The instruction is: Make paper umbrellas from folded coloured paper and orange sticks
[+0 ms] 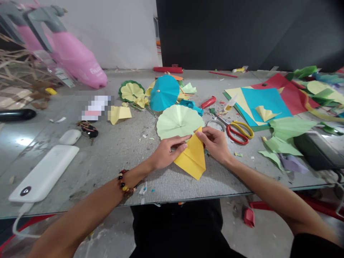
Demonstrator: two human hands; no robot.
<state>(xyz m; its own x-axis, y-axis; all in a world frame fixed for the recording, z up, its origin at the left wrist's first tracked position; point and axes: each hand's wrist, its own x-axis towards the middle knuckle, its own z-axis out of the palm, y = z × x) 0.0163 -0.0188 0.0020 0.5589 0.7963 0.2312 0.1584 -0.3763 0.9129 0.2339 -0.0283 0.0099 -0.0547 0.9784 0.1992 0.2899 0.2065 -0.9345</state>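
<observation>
A creased sheet of yellow paper (194,159) is held between my two hands above the grey table, its narrow tip pointing away from me. My left hand (168,152) pinches its left edge between thumb and fingers. At the upper right edge, near the tip, my right hand (215,143) grips it between thumb and bent fingers. Just behind lies a round pale green pleated paper disc (178,120) with a scalloped rim. Scissors (239,130) with red and yellow handles rest to the right of my right hand.
A blue paper umbrella (165,92) and a yellow-green paper flower (131,91) sit at the back. Coloured sheets (263,102) and green scraps lie right, beside a dark box (319,148). A white power bank (45,172) and pink spray bottles (77,59) stand left.
</observation>
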